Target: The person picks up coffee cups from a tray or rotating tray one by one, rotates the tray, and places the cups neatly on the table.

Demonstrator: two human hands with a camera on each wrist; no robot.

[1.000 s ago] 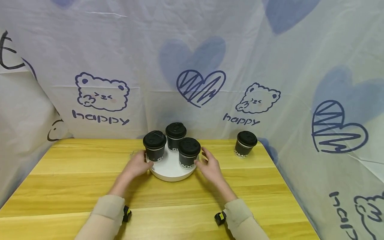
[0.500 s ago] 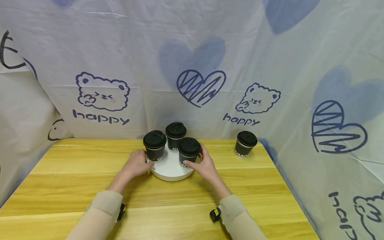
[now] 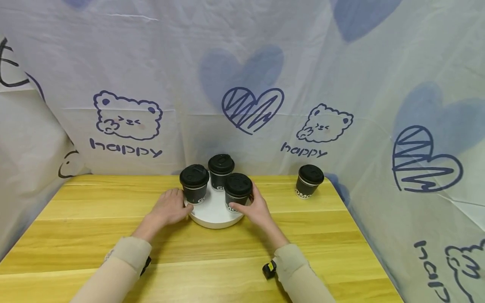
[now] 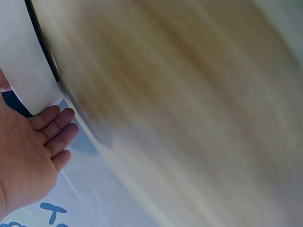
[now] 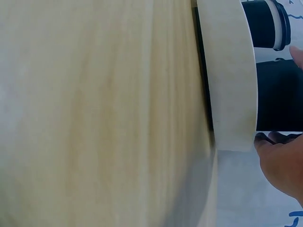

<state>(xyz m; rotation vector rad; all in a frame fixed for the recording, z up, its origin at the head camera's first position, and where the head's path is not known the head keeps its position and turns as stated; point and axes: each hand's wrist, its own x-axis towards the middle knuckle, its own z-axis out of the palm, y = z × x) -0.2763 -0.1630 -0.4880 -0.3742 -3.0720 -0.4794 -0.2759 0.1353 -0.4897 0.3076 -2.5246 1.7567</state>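
Observation:
Three black lidded paper coffee cups stand on a round white stand (image 3: 216, 221) at the back of the table. My right hand (image 3: 259, 208) holds the front right coffee cup (image 3: 236, 198), with the thumb across its front and the fingers behind its right side. In the right wrist view, that dark cup (image 5: 279, 97) sits upright between thumb and fingers. At the stand's left edge is my left hand (image 3: 169, 208), thumb by the rim, next to the left coffee cup (image 3: 195, 189). The left wrist view shows its fingers (image 4: 61, 137) extended and holding nothing. The rear coffee cup (image 3: 219, 179) is untouched.
Another lidded coffee cup (image 3: 308, 185) stands alone at the table's back right. A white cloth (image 3: 242, 63) printed with hearts and bears hangs directly behind the wooden table (image 3: 212, 269) and along its sides.
My right hand has moved from beside the front right cup to round it, the thumb sliding left across its front. My left hand has shifted slightly left. The cups look unmoved.

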